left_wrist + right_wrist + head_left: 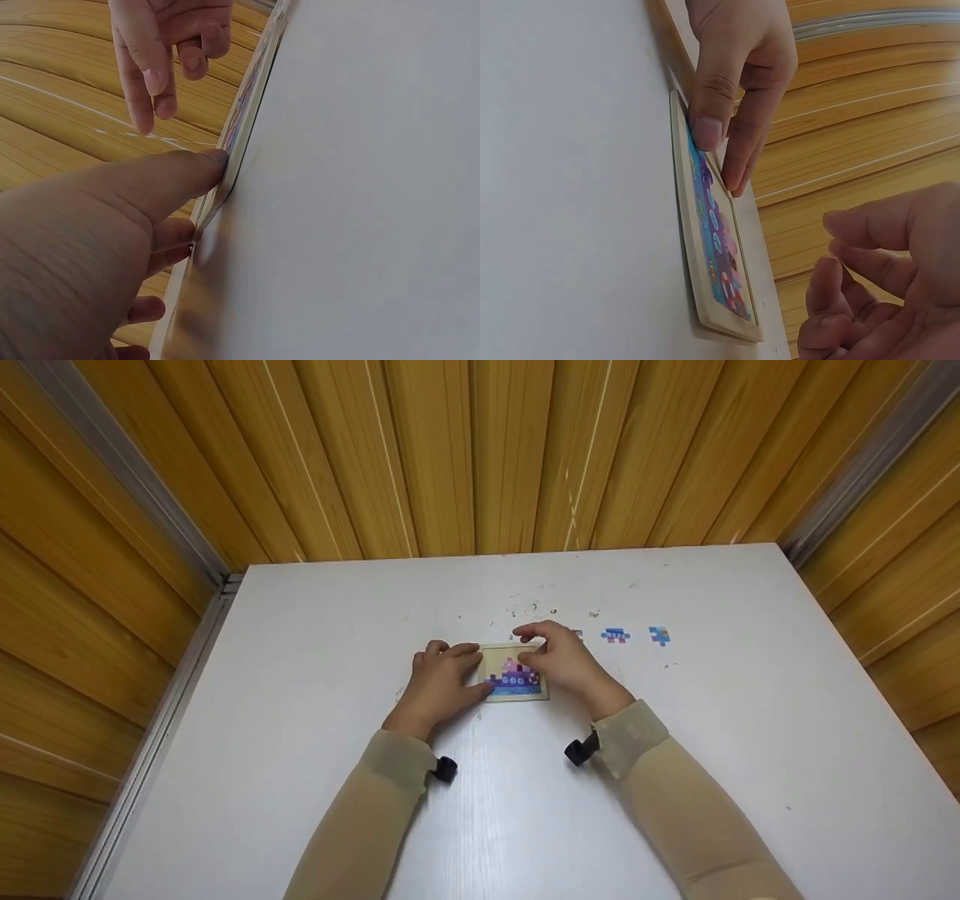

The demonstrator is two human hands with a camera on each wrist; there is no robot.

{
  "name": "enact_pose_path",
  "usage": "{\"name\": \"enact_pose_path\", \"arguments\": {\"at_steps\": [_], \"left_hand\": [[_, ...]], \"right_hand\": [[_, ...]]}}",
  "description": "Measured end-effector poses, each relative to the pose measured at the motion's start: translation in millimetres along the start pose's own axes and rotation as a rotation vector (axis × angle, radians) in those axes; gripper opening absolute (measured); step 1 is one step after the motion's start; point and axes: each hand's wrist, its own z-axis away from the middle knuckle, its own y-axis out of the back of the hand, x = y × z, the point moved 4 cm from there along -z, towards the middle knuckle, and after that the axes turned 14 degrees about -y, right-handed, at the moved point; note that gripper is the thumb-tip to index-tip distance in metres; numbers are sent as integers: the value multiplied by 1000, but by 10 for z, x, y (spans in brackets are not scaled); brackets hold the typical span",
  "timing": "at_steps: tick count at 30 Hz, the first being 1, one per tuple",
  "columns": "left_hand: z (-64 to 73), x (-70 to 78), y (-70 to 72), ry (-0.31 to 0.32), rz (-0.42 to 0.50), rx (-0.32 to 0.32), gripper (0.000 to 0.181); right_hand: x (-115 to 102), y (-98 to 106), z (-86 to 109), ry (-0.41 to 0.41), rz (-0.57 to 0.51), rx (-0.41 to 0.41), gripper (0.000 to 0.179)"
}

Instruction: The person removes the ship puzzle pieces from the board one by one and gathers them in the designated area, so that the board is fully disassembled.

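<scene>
A small jigsaw board (514,697) with a pale wooden frame lies flat on the white table. Its lower part shows a purple and pink boat picture (709,217) over blue water; bare wood shows above. My left hand (441,687) rests at the board's left side: the thumb presses on the near left part and the fingertips touch the frame farther back, all fairly straight. Over the board's right side hovers my right hand (571,664), thumb and forefinger apart and fingers loosely bent. In the right wrist view, nothing shows between the right hand's fingertips (836,223).
To the right of the board lie loose joined puzzle pieces: a blue and pink cluster (616,635) and a blue and orange one (659,636). Another piece (577,634) is partly hidden behind the right hand. Small dark crumbs (535,607) dot the table (337,622). Wood-patterned walls (480,457) enclose it.
</scene>
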Motion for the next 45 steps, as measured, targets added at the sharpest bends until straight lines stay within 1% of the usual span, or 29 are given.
{"name": "enact_pose_path", "arguments": {"at_steps": [5, 12, 17, 20, 26, 32, 37, 45], "left_hand": [[5, -7, -8, -9, -6, 0, 68], [9, -3, 3, -21, -9, 9, 66], [9, 5, 19, -29, -10, 13, 66], [6, -2, 18, -29, -14, 14, 66], [9, -6, 14, -30, -8, 19, 66], [6, 0, 6, -30, 3, 31, 66], [7, 3, 1, -36, 1, 28, 66], [15, 2, 11, -34, -12, 1, 67]], "right_hand": [[38, -68, -12, -6, 57, -19, 47], [69, -131, -18, -18, 100, -39, 46], [74, -171, -38, 6, 161, -46, 46], [70, -190, -34, 13, 174, -54, 46], [74, -233, -34, 49, 239, -46, 48], [97, -259, -46, 52, 300, -47, 52], [91, -263, -43, 69, 304, -54, 48], [77, -261, -22, 63, 281, -41, 42]]}}
